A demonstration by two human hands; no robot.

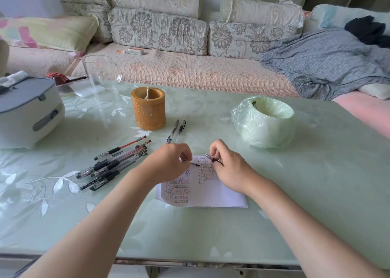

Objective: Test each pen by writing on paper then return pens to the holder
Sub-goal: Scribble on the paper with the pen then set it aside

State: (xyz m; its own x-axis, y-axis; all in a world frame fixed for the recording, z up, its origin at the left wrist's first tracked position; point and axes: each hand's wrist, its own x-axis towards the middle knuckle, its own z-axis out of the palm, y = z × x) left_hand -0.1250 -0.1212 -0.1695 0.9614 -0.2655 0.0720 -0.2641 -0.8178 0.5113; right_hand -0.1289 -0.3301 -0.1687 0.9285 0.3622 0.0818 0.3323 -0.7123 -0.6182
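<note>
A white paper (213,193) covered with rows of written marks lies on the green table. My left hand (168,163) pinches a small dark-tipped piece, apparently a pen cap (195,164), over the paper. My right hand (228,168) grips a pen (210,157) with its metal tip pointing up-left. The two pieces are a little apart. A pile of several pens (114,165) lies left of the paper. Two more pens (176,131) lie beside the brown bamboo holder (148,111), which shows one white stick inside.
A grey-and-white appliance (27,113) sits at the left, a clear glass vase (101,75) behind the holder, and a bin lined with a green plastic bag (263,121) to the right. A sofa with cushions runs along the table's far edge.
</note>
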